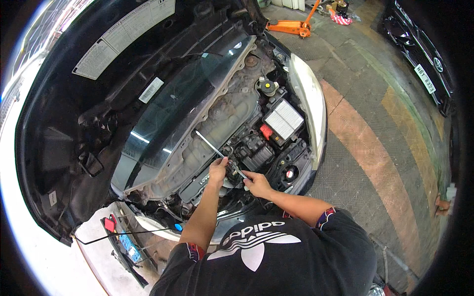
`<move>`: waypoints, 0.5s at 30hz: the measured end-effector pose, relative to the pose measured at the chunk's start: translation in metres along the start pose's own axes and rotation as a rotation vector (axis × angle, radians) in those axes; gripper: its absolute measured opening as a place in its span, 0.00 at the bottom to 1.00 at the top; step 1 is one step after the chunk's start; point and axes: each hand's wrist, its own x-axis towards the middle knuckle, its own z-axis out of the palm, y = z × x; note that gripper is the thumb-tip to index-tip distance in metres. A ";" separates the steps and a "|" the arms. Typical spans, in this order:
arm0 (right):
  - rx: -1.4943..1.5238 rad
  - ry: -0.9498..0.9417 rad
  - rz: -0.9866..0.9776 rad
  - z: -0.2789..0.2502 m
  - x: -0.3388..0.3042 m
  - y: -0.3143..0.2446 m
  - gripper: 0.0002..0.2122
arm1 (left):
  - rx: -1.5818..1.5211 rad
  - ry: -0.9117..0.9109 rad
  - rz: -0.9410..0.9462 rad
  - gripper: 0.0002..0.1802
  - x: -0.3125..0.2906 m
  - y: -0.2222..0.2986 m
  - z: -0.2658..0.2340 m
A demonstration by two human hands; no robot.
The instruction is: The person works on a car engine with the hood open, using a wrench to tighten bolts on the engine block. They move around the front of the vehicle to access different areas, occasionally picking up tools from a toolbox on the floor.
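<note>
A long, thin silver metal rod-like tool (209,142) slants across the open engine bay, one end pointing to the far left. Closed around its middle, near the engine, is my left hand (217,172). My right hand (257,185) grips the near end, its thumb and fingers pressed together there. Dark engine parts lie just under both hands, and the exact grip of the fingers is partly hidden. Left of my left hand is the engine cover (194,189). Beyond my right hand stands a black ribbed engine part (255,152).
A white pleated filter (284,120), a red cover (266,130) and a yellow-capped reservoir (267,86) sit farther right. The raised hood (64,118) fills the left. An orange floor jack (291,27) and a black car (419,54) stand beyond. Tools rest in a tray (126,244).
</note>
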 end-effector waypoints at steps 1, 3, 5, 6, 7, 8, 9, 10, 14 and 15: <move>-0.001 0.004 -0.017 -0.005 -0.005 0.002 0.19 | 0.040 0.020 -0.011 0.16 -0.005 -0.001 0.004; 0.042 0.013 -0.085 -0.015 -0.016 0.005 0.19 | 0.121 0.031 -0.043 0.17 -0.015 -0.002 0.014; -0.001 0.029 -0.104 -0.026 -0.028 0.008 0.20 | 0.048 -0.016 -0.065 0.17 -0.028 -0.004 0.023; 0.012 0.015 -0.086 -0.032 -0.034 0.009 0.20 | 0.045 -0.030 -0.084 0.17 -0.034 -0.004 0.027; -0.005 -0.011 -0.033 -0.038 -0.041 0.011 0.20 | 0.013 -0.064 -0.089 0.17 -0.041 -0.006 0.031; -0.031 -0.031 0.010 -0.045 -0.048 0.012 0.20 | 0.008 -0.082 -0.133 0.17 -0.046 -0.007 0.033; -0.046 -0.011 -0.043 -0.051 -0.056 0.014 0.19 | 0.001 -0.097 -0.176 0.18 -0.050 -0.009 0.034; -0.057 -0.012 -0.053 -0.058 -0.063 0.017 0.19 | -0.010 -0.108 -0.217 0.19 -0.053 -0.009 0.033; -0.077 -0.011 -0.182 -0.089 -0.099 0.028 0.19 | -0.200 -0.019 -0.180 0.41 -0.047 0.001 0.003; -0.072 -0.012 -0.233 -0.097 -0.108 0.030 0.19 | -0.307 0.003 -0.144 0.43 -0.042 0.009 -0.013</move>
